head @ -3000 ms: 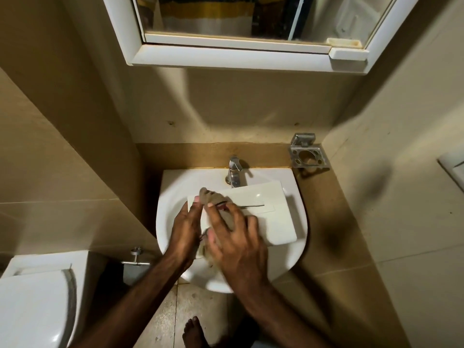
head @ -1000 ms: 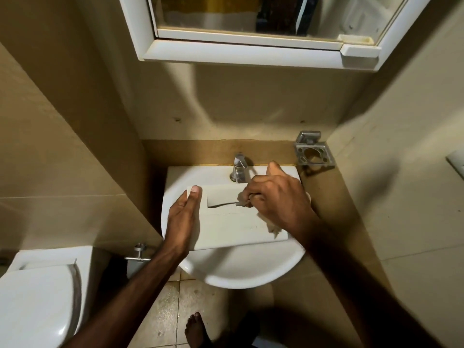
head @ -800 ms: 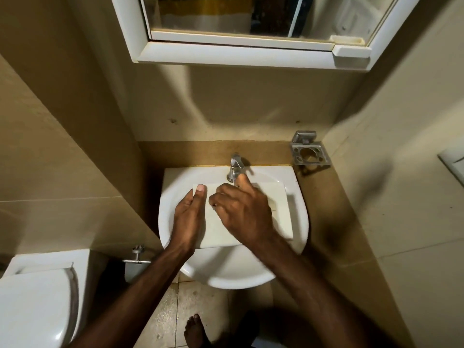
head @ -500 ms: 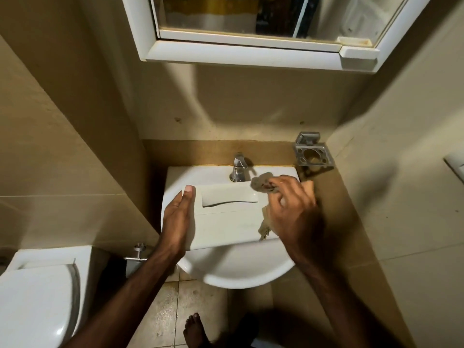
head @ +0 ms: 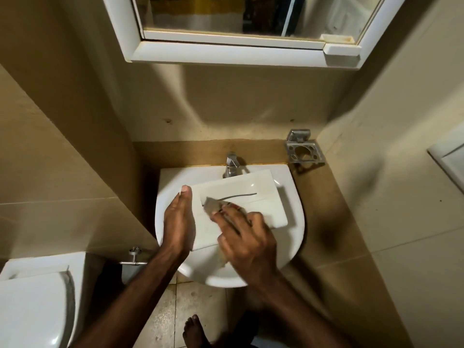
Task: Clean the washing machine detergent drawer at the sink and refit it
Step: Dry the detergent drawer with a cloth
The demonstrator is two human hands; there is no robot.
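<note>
While bracing: right hand [head: 247,237] gripping cloth [head: 213,205]

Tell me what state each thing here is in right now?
Drawer: lying tilted across the sink, being wiped.
Cloth: bunched, pressed on the drawer by the right hand.
Left hand: fingers straight, steadying the drawer's left edge.
Right hand: holding the cloth.
Sink: no water seen in it.
Tap: no water seen running.
Toilet lid: down.
Holder: nothing in it.
</note>
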